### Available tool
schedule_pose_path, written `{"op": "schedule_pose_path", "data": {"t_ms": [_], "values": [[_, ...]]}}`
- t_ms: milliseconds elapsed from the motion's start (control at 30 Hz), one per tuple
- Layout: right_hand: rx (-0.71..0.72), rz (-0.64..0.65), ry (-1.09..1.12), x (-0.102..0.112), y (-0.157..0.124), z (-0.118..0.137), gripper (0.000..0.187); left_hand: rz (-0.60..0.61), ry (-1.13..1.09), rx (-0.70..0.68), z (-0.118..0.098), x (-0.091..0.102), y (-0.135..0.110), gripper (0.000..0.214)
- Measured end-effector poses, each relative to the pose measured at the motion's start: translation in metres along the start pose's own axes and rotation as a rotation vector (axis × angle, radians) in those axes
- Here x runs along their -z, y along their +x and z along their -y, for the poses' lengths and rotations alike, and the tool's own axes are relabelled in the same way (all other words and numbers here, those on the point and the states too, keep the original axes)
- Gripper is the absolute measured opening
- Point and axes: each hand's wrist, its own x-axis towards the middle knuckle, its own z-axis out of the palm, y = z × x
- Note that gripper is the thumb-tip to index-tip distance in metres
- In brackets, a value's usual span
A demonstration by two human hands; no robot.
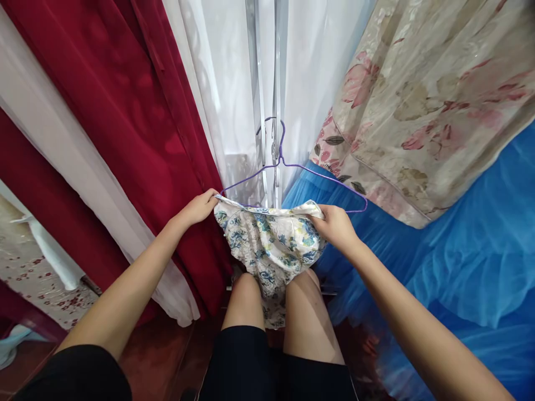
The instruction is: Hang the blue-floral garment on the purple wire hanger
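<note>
A white garment with a blue and yellow floral print (271,239) hangs stretched between my two hands, its lower part draped over and between the knees. My left hand (202,206) grips the left end of its top edge. At the right end, my right hand (335,225) pinches the same edge, fingers partly hidden behind the cloth. A purple wire hanger (281,160) is just behind the garment, its hook upward and its lower bar partly covered by the cloth. Its right corner sticks out past my right hand.
Dark red cloth (137,111) and pale cloth hang on the left. White cloth with ribbons (234,78) hangs straight ahead. On the right are a beige floral dress (430,106) and ruffled blue fabric (463,250). The reddish floor (154,356) shows below.
</note>
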Motion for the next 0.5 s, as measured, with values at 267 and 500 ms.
{"op": "schedule_pose_path", "data": {"t_ms": [267,500], "values": [[0.025,0.086,0.007,-0.002,-0.003,0.005,0.022,-0.089,-0.121,-0.251,-0.053,0.011,0.010,0.036],[0.116,-0.039,0.194,0.001,-0.028,0.001,0.039,-0.372,-0.227,-0.339,-0.089,0.001,0.006,0.031]]}}
